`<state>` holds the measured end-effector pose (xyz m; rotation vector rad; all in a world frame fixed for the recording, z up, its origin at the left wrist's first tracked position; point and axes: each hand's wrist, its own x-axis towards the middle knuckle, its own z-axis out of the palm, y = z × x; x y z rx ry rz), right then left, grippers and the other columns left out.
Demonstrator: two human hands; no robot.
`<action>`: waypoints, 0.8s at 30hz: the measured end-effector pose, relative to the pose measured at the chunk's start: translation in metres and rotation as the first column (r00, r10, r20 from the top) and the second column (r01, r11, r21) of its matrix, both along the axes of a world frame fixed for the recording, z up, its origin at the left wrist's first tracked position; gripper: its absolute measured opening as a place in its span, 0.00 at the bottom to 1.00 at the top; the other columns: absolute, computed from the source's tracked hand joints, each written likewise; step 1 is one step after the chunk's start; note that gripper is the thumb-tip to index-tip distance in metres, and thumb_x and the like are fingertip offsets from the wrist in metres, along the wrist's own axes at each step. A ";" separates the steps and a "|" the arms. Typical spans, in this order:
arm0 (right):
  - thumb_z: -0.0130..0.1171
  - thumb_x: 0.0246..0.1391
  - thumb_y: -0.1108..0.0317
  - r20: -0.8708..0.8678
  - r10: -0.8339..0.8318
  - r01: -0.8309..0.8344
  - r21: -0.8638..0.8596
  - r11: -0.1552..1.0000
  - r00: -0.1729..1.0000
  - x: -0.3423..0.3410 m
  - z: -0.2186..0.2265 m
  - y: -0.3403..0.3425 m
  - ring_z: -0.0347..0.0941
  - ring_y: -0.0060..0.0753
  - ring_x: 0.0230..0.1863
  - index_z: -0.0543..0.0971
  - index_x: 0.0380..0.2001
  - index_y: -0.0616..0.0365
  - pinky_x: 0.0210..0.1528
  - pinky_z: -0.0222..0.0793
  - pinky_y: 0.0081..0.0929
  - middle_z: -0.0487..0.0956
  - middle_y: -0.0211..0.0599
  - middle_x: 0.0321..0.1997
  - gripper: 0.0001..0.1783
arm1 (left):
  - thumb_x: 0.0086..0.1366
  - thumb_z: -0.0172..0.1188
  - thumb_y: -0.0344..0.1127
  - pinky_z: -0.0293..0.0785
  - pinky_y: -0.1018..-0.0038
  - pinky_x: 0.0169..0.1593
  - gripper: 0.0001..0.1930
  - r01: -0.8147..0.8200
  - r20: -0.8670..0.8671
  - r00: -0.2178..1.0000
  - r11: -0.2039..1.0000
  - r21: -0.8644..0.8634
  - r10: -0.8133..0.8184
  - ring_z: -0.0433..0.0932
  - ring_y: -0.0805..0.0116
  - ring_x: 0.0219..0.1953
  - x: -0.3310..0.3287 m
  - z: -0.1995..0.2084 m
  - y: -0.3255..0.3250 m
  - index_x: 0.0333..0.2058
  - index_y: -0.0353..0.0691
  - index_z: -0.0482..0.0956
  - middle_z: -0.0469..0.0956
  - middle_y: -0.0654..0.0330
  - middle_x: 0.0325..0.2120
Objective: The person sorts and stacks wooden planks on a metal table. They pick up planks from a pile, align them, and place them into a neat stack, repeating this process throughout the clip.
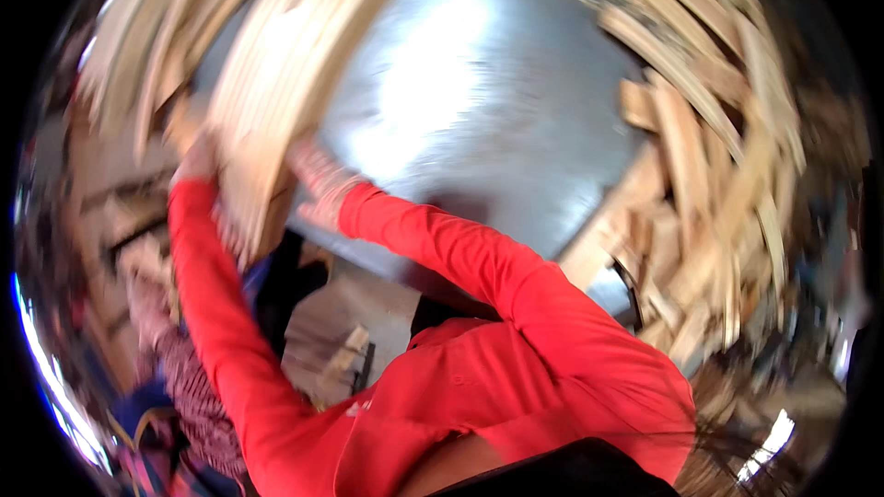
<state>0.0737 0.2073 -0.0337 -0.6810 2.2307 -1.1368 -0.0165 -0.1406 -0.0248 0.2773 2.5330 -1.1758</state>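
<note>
A bundle of pale wooden slats, lying side by side with uneven far ends, is between my two hands on the left part of a shiny grey metal tabletop. My left hand grips its left side, partly hidden and smeared by motion. Against its right side, near the closer end, presses my right hand. The near end of the bundle reaches past the table's edge. Both my arms are in red sleeves.
Loose slats lie at the far left. A large untidy heap of wood strips covers the table's right side. At the lower left is another person's patterned sleeve, with a hand near wood pieces.
</note>
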 end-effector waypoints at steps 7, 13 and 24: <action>0.63 0.45 0.44 -0.747 -0.584 0.947 0.285 0.148 0.316 0.002 0.105 0.427 0.59 0.49 0.68 0.60 0.66 0.59 0.68 0.53 0.40 0.64 0.52 0.67 0.49 | 0.66 0.57 0.38 0.68 0.65 0.62 0.29 0.204 -0.045 0.871 -0.277 0.939 0.489 0.68 0.57 0.60 0.026 0.072 0.241 0.62 0.32 0.64 0.69 0.45 0.59; 0.66 0.40 0.40 -0.406 -0.882 0.698 0.703 -0.135 0.238 0.080 0.109 0.591 0.57 0.54 0.70 0.52 0.69 0.60 0.70 0.54 0.41 0.60 0.58 0.69 0.59 | 0.63 0.62 0.48 0.67 0.72 0.58 0.34 -0.667 0.582 0.738 -0.499 0.553 -0.341 0.73 0.67 0.53 0.100 0.054 0.540 0.62 0.34 0.65 0.76 0.55 0.50; 0.70 0.36 0.43 -0.451 -0.410 0.605 0.662 0.442 0.793 0.046 0.153 0.657 0.61 0.52 0.67 0.63 0.65 0.50 0.68 0.52 0.47 0.66 0.49 0.67 0.52 | 0.58 0.68 0.42 0.79 0.62 0.47 0.28 -0.801 0.900 0.268 -0.598 0.009 -0.344 0.80 0.63 0.43 0.137 0.032 0.663 0.53 0.32 0.74 0.80 0.54 0.42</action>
